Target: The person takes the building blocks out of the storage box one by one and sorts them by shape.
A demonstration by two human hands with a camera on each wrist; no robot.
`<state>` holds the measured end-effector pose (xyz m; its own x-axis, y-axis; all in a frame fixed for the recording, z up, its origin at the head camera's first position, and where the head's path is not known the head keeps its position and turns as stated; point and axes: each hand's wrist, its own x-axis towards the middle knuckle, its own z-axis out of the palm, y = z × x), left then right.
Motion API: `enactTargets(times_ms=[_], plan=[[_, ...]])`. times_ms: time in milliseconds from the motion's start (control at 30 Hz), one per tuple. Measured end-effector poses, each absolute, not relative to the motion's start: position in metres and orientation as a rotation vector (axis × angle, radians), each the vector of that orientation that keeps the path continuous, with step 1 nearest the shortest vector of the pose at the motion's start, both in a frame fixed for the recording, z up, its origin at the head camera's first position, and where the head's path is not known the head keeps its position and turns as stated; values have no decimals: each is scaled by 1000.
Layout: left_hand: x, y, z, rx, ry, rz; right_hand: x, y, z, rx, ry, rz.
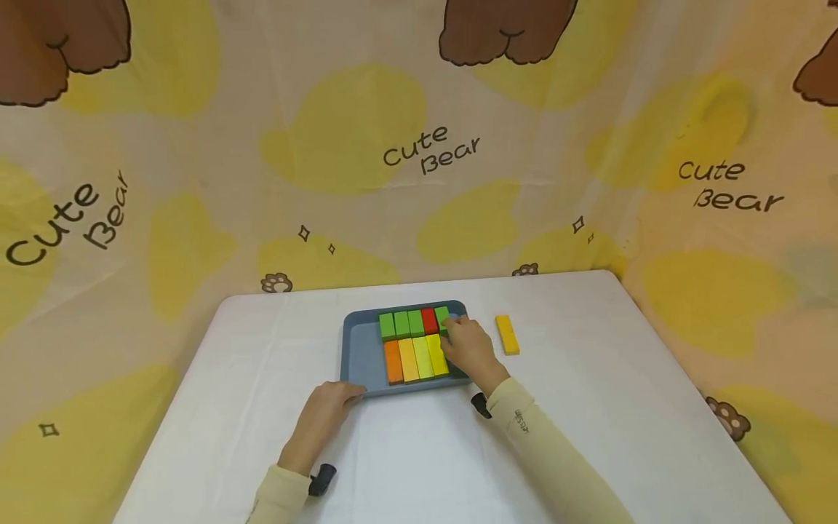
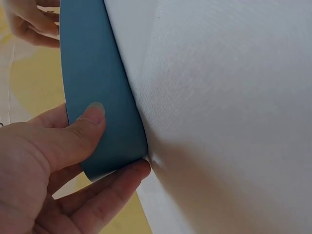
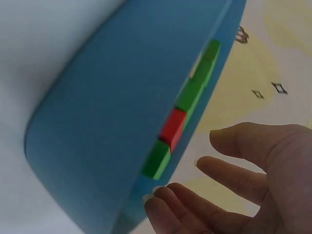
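A blue-grey tray (image 1: 366, 356) lies on the white table with coloured blocks standing in two rows. Green blocks (image 1: 402, 324) and one red block (image 1: 428, 321) make up the back row. In front of them are an orange block (image 1: 393, 362) and yellow blocks (image 1: 422, 357). My left hand (image 1: 330, 402) grips the tray's near left corner, its thumb (image 2: 90, 124) against the outer wall. Above the tray's right end is my right hand (image 1: 470, 348), close to the rightmost green block (image 3: 157, 160). Its fingers are parted and loosely bent in the right wrist view, with nothing between them.
A single yellow-orange block (image 1: 507, 335) lies on the table (image 1: 589, 407) to the right of the tray. Behind the table hangs a patterned cloth (image 1: 353, 131), which also covers both sides. Black straps (image 1: 322, 480) are on the wrists.
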<state>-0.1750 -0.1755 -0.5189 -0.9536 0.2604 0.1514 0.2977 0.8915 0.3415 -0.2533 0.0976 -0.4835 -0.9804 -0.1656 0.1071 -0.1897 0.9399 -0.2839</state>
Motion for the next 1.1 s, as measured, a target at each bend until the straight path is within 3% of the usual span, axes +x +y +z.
enactTargets(times_ms=[400, 1100], plan=[[-174, -175, -520, -436, -2948, -559, -249, 72, -500, 324, -3022, 482], [-174, -177, -521, -456, -2933, -535, -246, 66, -509, 312, -2995, 506]])
